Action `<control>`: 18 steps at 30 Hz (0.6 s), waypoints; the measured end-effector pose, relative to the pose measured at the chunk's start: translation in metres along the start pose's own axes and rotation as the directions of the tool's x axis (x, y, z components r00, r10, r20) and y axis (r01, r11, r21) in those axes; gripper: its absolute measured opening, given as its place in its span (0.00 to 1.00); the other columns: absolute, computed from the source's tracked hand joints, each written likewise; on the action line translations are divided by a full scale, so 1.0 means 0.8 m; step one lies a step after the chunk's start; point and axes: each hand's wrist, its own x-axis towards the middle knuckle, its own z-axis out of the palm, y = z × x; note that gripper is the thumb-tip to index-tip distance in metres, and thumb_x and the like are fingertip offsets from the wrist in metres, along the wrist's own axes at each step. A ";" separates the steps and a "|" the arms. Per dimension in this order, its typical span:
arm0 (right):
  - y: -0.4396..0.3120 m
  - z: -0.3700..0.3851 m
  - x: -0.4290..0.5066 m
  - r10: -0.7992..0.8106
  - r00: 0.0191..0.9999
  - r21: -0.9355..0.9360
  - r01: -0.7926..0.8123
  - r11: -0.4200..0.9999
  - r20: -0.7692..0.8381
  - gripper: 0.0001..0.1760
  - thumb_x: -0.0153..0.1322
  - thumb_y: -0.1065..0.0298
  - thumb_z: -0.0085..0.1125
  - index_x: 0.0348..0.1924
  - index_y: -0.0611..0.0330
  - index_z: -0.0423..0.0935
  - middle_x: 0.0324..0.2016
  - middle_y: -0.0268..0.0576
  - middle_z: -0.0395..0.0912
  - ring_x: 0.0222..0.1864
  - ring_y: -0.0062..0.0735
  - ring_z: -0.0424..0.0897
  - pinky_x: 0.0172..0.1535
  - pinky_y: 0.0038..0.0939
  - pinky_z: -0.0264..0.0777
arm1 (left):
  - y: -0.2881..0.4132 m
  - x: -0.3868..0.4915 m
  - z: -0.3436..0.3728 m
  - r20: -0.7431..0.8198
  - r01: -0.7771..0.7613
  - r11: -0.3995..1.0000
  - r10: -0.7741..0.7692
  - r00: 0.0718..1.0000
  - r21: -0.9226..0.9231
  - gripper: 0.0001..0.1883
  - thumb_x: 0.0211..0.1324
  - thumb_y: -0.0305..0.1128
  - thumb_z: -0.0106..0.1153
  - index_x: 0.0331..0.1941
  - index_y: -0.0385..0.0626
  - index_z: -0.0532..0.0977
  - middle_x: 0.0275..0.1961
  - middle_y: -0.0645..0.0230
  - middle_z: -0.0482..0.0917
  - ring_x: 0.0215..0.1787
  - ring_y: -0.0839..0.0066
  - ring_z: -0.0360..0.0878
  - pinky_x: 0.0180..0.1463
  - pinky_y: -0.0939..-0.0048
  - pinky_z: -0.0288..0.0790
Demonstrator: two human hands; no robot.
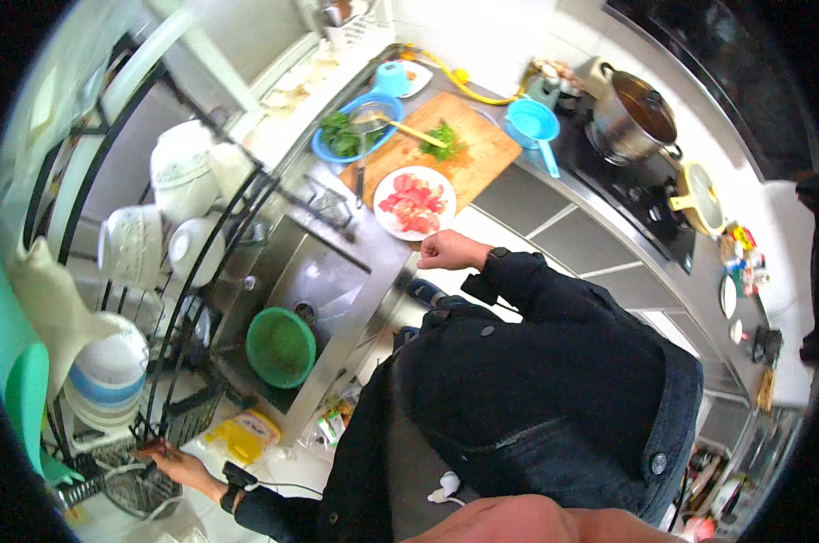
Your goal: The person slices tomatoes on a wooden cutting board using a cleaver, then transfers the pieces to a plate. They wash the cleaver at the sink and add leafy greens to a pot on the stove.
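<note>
My left hand (182, 468) reaches out at the lower left, beside the black dish rack (168, 366). Its fingertips meet a small dark brownish thing (151, 448); blur hides whether they grip it. My right hand (450, 250), fingers loosely curled and nothing visible in them, hovers by the near edge of a white plate (380, 216) of cut red pieces, perhaps tomato (413, 203). That plate overlaps a wooden cutting board (484, 146), where chopped greens (442, 142) lie. A yellow-handled utensil (416, 131) extends over the board from a blue basin (321, 151) of leafy greens (341, 136).
A steel sink (321, 271) holds a green basin (280, 347). White bowls (131, 244) fill the rack. A blue strainer (531, 122) rests near the black stove (626, 183), which bears a steel pot (630, 122) and a yellow lidded pan (701, 198). A yellow package (243, 434) lies below the sink.
</note>
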 end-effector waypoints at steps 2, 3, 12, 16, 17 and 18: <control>0.024 -0.010 -0.032 0.040 0.996 -0.033 -0.042 0.999 -0.074 0.22 0.65 0.47 0.68 0.27 0.59 0.79 0.23 0.48 0.80 0.29 0.45 0.81 0.35 0.41 0.74 | -0.010 -0.004 0.007 0.001 0.121 0.977 -0.123 0.992 0.173 0.22 0.70 0.28 0.54 0.65 0.35 0.67 0.53 0.48 0.79 0.53 0.53 0.78 0.56 0.57 0.72; 0.036 -0.014 -0.046 0.079 0.991 -0.094 -0.090 0.992 -0.109 0.21 0.65 0.49 0.68 0.28 0.59 0.78 0.23 0.48 0.80 0.29 0.46 0.81 0.35 0.42 0.74 | -0.012 0.001 0.011 -0.007 0.068 0.950 -0.070 0.998 0.303 0.23 0.68 0.26 0.54 0.65 0.35 0.68 0.55 0.48 0.80 0.55 0.55 0.79 0.59 0.58 0.72; 0.117 -0.040 -0.176 0.280 0.869 0.020 -0.298 0.954 -0.408 0.10 0.57 0.65 0.66 0.28 0.59 0.77 0.22 0.45 0.79 0.27 0.43 0.79 0.34 0.40 0.73 | 0.096 -0.077 0.068 -0.404 0.015 0.990 -0.071 0.912 -0.141 0.18 0.69 0.45 0.57 0.45 0.40 0.75 0.43 0.55 0.78 0.42 0.54 0.75 0.51 0.52 0.69; 0.148 -0.041 -0.246 0.348 0.798 0.124 -0.331 0.935 -0.492 0.15 0.59 0.67 0.66 0.38 0.59 0.79 0.28 0.45 0.82 0.33 0.42 0.82 0.39 0.38 0.76 | 0.195 -0.137 0.159 -0.044 0.208 0.953 -0.223 0.974 -0.220 0.18 0.72 0.42 0.55 0.56 0.41 0.75 0.51 0.54 0.81 0.48 0.56 0.79 0.54 0.56 0.74; 0.157 -0.043 -0.264 0.373 0.788 0.165 -0.337 0.927 -0.489 0.18 0.59 0.67 0.66 0.42 0.59 0.78 0.31 0.47 0.83 0.36 0.42 0.83 0.41 0.38 0.76 | 0.226 -0.148 0.179 0.041 0.191 0.962 -0.187 0.982 -0.197 0.19 0.73 0.39 0.54 0.59 0.40 0.76 0.53 0.54 0.82 0.50 0.57 0.80 0.54 0.58 0.75; 0.168 -0.045 -0.286 0.399 0.779 0.204 -0.343 0.917 -0.483 0.21 0.60 0.67 0.66 0.46 0.59 0.78 0.34 0.48 0.83 0.39 0.43 0.84 0.44 0.38 0.77 | 0.256 -0.157 0.196 0.159 0.280 0.944 -0.253 0.954 -0.177 0.18 0.74 0.40 0.51 0.57 0.40 0.77 0.53 0.54 0.82 0.49 0.58 0.81 0.53 0.59 0.76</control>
